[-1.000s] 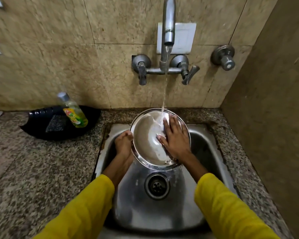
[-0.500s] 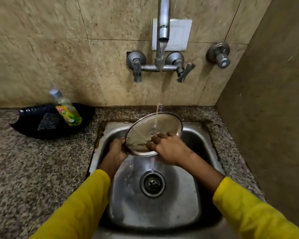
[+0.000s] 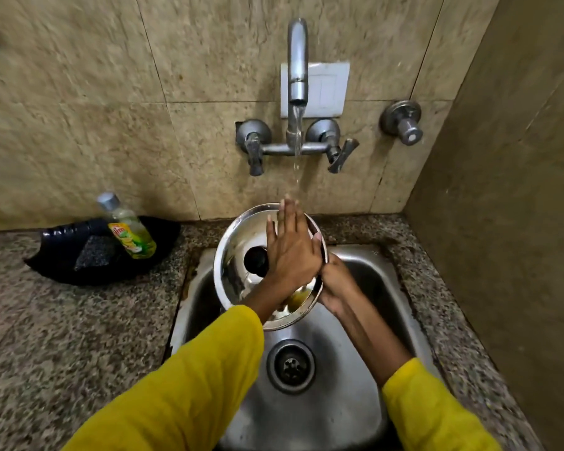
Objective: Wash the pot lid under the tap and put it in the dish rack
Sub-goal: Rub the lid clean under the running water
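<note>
Steel pot lid (image 3: 238, 242) held at its right rim in right hand (image 3: 337, 286) grip; left hand (image 3: 292, 249) flat on it.

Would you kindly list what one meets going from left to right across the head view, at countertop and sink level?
Black tray → scrub pad → dish soap bottle → pot lid → left hand → right hand → sink's right rim.

Steel pot lid (image 3: 238, 255), black knob showing, held tilted above the sink (image 3: 355, 402).
</note>
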